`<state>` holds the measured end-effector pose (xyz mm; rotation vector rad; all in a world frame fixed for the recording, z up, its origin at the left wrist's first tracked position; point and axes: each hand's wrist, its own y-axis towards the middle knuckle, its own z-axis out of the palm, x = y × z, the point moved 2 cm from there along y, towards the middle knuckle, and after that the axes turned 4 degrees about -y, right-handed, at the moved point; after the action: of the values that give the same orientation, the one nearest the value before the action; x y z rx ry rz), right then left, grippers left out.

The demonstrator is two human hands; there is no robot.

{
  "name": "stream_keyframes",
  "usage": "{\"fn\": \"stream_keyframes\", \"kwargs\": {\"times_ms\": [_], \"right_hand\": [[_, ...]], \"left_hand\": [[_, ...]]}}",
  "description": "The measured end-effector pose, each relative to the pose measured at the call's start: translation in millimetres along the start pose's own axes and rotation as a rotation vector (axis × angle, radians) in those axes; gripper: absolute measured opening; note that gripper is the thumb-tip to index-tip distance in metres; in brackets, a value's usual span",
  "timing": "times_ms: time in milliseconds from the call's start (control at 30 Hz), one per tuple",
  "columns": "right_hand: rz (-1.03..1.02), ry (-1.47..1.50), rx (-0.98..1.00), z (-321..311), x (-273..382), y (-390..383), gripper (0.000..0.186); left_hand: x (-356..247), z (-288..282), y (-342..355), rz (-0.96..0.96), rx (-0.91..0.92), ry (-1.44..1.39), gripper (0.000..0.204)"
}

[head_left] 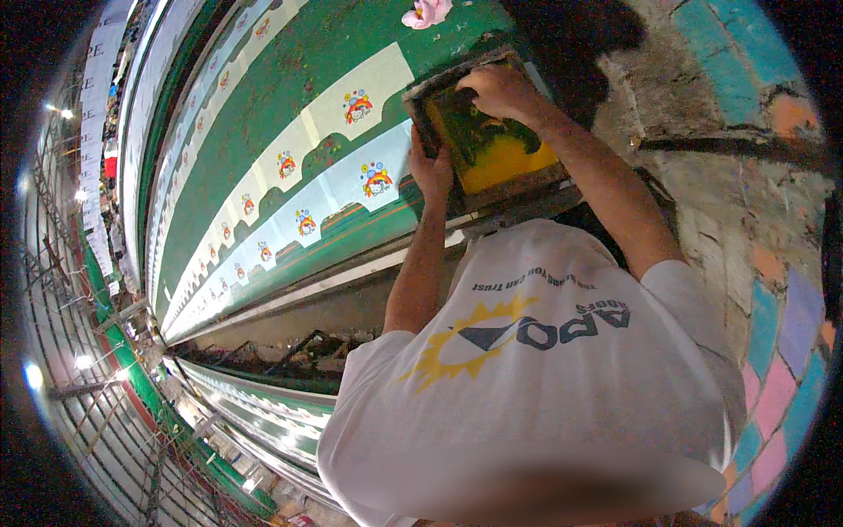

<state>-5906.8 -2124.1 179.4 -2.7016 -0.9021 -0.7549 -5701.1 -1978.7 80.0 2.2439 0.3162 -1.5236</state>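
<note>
A rectangular screen frame [496,167], dark-edged with yellow and dark patches inside, lies at the end of a long green printing table. My left hand [430,162] is closed on its left edge, thumb side partly hidden. My right hand [492,92] is over the upper part of the frame, fingers curled; what they hold, if anything, I cannot make out. Left of the frame, rows of pale cut fabric pieces [320,123] with small colourful cartoon prints run along the green table [237,123].
A pink crumpled item [426,13] sits at the table's upper edge. A narrow gap [290,342] with dark debris separates this table from another long table [233,404]. Worn concrete with pastel painted patches [781,325] is at the right. Lights and roof trusses [61,307] fill the far left.
</note>
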Motion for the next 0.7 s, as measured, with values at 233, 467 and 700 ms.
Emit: {"fn": "stream_keyframes", "kwargs": {"times_ms": [233,467,700], "right_hand": [[0.047,-0.189,0.123,-5,8,-2,0.044],[0.079,-0.087,0.112,12,32,-100,0.054],[0.179,-0.035,0.146,13,45,-128,0.064]], "left_hand": [[-2,3,-2,-0.024,0.013,-0.059,0.080],[-10,1,-4,0.003,0.017,0.005,0.082],[-24,3,-2,-0.032,-0.007,0.044,0.079]]}}
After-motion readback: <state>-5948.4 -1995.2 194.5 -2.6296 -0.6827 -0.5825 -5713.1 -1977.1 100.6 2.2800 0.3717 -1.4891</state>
